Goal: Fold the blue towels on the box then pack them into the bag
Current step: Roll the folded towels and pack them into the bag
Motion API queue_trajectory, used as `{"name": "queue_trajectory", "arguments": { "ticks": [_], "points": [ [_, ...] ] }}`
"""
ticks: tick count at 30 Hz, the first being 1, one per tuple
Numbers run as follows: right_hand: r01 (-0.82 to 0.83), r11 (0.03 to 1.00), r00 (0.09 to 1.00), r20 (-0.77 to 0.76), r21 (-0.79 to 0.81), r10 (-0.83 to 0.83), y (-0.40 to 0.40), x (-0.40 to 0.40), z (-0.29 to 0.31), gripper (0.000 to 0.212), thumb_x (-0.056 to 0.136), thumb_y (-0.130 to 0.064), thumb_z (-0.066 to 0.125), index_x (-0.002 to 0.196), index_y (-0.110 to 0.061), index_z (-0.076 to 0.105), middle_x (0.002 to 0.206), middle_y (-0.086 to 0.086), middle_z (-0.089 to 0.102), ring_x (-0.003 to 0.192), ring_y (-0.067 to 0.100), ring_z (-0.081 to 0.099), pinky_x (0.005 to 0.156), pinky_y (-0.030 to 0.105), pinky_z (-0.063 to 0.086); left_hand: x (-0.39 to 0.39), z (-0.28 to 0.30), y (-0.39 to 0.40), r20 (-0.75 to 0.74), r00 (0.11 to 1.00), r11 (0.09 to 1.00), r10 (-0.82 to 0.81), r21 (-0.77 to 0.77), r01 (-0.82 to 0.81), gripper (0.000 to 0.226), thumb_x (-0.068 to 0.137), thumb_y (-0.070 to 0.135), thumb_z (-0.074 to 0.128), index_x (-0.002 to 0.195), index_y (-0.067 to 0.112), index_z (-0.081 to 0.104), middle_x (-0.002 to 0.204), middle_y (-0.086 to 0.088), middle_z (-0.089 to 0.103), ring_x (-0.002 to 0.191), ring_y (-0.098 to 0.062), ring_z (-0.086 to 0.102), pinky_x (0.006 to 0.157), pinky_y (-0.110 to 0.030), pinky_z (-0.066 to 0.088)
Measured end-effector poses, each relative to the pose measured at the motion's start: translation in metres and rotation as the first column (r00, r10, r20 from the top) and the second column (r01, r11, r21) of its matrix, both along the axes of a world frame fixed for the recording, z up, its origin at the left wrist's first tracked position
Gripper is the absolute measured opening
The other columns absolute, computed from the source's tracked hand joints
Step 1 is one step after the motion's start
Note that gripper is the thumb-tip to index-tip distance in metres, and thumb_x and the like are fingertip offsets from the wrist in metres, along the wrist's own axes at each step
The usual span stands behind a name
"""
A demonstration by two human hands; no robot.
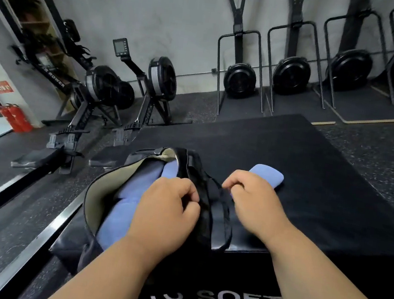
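Observation:
A black bag (212, 201) with a pale beige lining lies open on the left part of the black soft box (311, 183). Folded blue towels (133, 191) fill its inside. My left hand (166, 207) is closed on the bag's black rim and strap at the opening. My right hand (252, 198) sits just right of the bag, fingers curled on the bag's fabric edge. Behind that hand a folded blue towel (267, 174) lies on the box top, partly hidden by my fingers.
Rowing machines (114, 89) stand on the floor at the left behind the box. Ski machines with black flywheels (291, 76) line the grey back wall. A red fire extinguisher (13, 117) stands at the far left. A metal floor strip (39, 229) runs beside the box.

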State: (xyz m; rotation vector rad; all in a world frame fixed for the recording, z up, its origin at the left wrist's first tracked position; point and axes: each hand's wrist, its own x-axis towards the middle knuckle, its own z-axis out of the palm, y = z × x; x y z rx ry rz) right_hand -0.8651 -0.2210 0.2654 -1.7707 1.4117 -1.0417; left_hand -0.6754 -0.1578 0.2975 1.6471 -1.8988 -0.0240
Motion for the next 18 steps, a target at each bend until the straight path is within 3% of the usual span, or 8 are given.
{"name": "queue_trajectory", "arguments": {
  "ticks": [3,7,11,14,16,18],
  "points": [
    [0.249,0.96,0.967,-0.084,0.129,-0.239,-0.022,-0.029,-0.017,0.028,0.096,-0.017,0.044,0.101,-0.03,0.069,0.105,-0.007,0.071,0.096,0.022,0.063,0.08,0.036,0.052,-0.024,-0.01,-0.017,-0.022,1.0,0.997,-0.006,0.082,0.007,0.009,0.079,0.023,0.062,0.076,0.031,0.06,0.071,0.017,0.063,0.071,-0.004,0.057,0.065,-0.026,0.044],
    [0.267,0.916,0.956,-0.199,0.299,-0.214,-0.04,-0.055,-0.038,0.043,0.099,-0.021,0.046,0.141,-0.025,0.056,0.144,0.003,0.058,0.123,0.029,0.057,0.096,0.037,0.047,-0.055,-0.031,-0.037,-0.037,0.999,0.973,0.003,0.232,0.006,0.008,0.082,0.027,0.061,0.088,0.033,0.061,0.082,0.015,0.065,0.075,-0.002,0.06,0.073,-0.027,0.048],
    [0.272,0.887,0.96,-0.171,0.373,-0.222,-0.049,-0.066,-0.049,0.029,0.093,-0.03,0.048,0.122,-0.027,0.055,0.134,0.01,0.063,0.106,0.031,0.059,0.09,0.04,0.049,-0.075,-0.057,-0.066,-0.137,0.989,0.911,0.053,0.413,0.008,0.038,0.079,0.04,0.056,0.115,0.034,0.066,0.099,0.012,0.069,0.083,-0.003,0.066,0.083,-0.03,0.055],
    [0.243,0.873,0.965,-0.196,0.423,-0.174,-0.055,-0.072,-0.052,0.059,0.093,-0.029,0.045,0.152,-0.033,0.043,0.144,0.002,0.059,0.115,0.029,0.061,0.095,0.039,0.051,-0.094,-0.066,-0.091,-0.303,0.94,0.875,0.155,0.485,0.012,0.04,0.089,0.039,0.061,0.127,0.026,0.06,0.12,0.007,0.069,0.089,-0.004,0.063,0.079,-0.026,0.048],
    [0.242,0.865,0.965,-0.199,0.441,-0.169,-0.059,-0.076,-0.051,0.066,0.094,-0.03,0.043,0.159,-0.036,0.034,0.149,0.0,0.056,0.117,0.028,0.061,0.094,0.039,0.052,-0.102,-0.075,-0.11,-0.374,0.872,0.818,0.316,0.573,-0.05,0.059,0.096,0.039,0.06,0.149,0.016,0.048,0.14,-0.001,0.06,0.112,-0.015,0.058,0.087,-0.026,0.038],
    [0.247,0.86,0.966,-0.185,0.447,-0.181,-0.063,-0.079,-0.053,0.067,0.093,-0.03,0.043,0.159,-0.035,0.033,0.144,0.0,0.058,0.113,0.029,0.062,0.091,0.039,0.053,-0.108,-0.085,-0.126,-0.409,0.801,0.772,0.437,0.628,-0.1,0.074,0.094,0.048,0.059,0.156,0.01,0.041,0.147,-0.007,0.057,0.127,-0.025,0.057,0.096,-0.03,0.04]
  ]
}}
